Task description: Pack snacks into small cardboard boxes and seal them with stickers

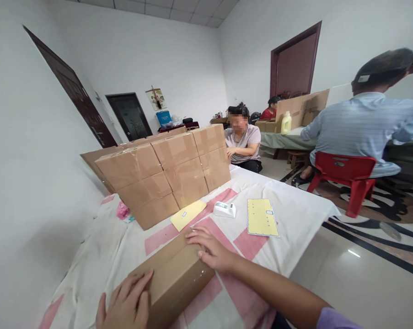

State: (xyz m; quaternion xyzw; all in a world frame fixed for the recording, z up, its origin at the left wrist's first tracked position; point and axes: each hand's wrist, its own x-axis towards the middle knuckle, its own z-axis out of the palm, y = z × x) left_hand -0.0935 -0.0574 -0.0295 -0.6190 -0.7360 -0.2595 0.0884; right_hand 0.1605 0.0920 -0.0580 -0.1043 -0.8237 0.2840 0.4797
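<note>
Toward seven o'clock, my left hand and right hand rest loosely spread, unclamped, on a cardboard box; stacked cartons stand at its twelve.

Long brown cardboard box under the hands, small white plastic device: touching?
Apart. The head view shows pink-and-white cloth between the box and the device.

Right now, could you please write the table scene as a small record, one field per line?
left hand: resting on the near part of the cardboard box
right hand: on the box's far end
behind box: stack of taped cartons
yellow cards: two, lying apart
white device: between the cards
surface: white and pink cloth
nearby person: past the stack's right end
</note>
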